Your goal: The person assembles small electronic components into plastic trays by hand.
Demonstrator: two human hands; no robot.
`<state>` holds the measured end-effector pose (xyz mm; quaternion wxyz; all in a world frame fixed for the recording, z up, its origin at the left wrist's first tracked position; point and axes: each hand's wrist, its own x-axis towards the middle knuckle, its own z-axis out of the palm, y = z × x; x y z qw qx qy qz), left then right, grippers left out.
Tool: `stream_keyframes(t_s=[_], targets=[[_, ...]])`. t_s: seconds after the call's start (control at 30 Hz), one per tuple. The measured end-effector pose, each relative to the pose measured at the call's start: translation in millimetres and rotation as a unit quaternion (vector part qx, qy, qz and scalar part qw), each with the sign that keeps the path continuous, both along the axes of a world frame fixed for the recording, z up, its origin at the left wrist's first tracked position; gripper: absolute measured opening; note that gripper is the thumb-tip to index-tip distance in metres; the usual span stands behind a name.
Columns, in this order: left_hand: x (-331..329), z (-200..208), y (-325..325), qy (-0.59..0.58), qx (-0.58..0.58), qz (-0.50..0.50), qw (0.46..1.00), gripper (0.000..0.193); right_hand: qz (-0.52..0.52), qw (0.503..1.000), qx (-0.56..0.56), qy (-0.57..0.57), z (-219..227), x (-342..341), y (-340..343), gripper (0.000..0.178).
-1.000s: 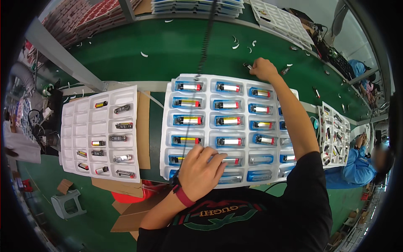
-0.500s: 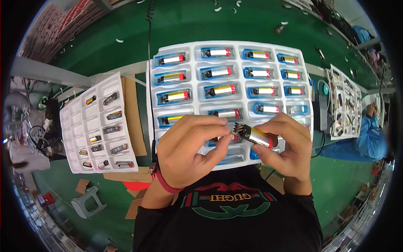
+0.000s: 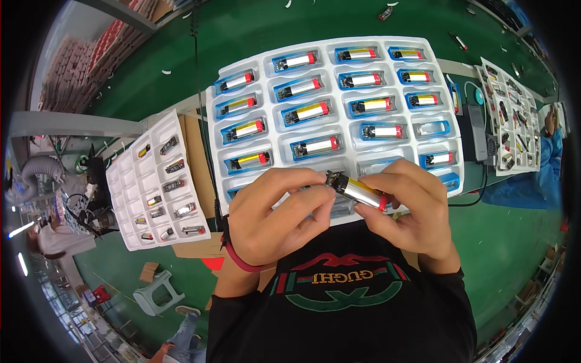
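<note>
- In my head view, my right hand (image 3: 417, 212) pinches the silver battery cell (image 3: 363, 193) between thumb and fingers near its red end. The cell lies slantwise over the near part of the middle white tray (image 3: 327, 65), between my two hands.
- My left hand (image 3: 281, 212) is curled, fingertips drawn close together at the cell's dark circuit-board end. I cannot tell whether they grip it or only brush it.
- If I press that board end too hard or twist it, I judge its connections could bend or tear, since the board looks like the delicate part.
- My right pinch sits at one end only; should it slacken while the left has no real hold, the cell could tip and drop onto the tray below.
- A drop there could knock the cells nested in blue-edged clear cases, or the case without a cell (image 3: 431, 128) at the right.
- My wrists hang close over the near rows, so a low sweep could nudge cases out of their pockets.
- The black cord (image 3: 195, 54) hangs to the left of the tray; my left arm might snag it if I swing wide.
</note>
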<state>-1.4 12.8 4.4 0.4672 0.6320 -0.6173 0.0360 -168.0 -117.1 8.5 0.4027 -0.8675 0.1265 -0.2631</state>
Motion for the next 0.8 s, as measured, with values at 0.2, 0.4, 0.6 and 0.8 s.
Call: stream_keyframes(t_s=[0.2, 0.4, 0.6, 0.8], targets=[[-4.6, 1.1, -2.4, -0.008, 0.005, -0.003, 1.000, 0.027, 0.007, 1.000, 0.011, -0.018, -2.7, -6.3, 0.0, 0.032], [-5.2, 0.4, -5.2, -0.005, 0.001, 0.001, 1.000, 0.027, 0.014, 0.999, 0.015, -0.042, -7.5, -6.3, -1.1, 0.033], [-7.7, 3.1, -5.8, 0.034, 0.021, 0.021, 0.999, 0.025, 0.028, 0.998, 0.006, -0.057, -8.7, -4.6, -1.7, 0.036], [-10.6, 2.5, -1.6, 0.170, 0.055, 0.033, 0.983, 0.025, 0.041, 0.995, -0.077, -0.056, -7.3, -0.4, -5.8, 0.039]])
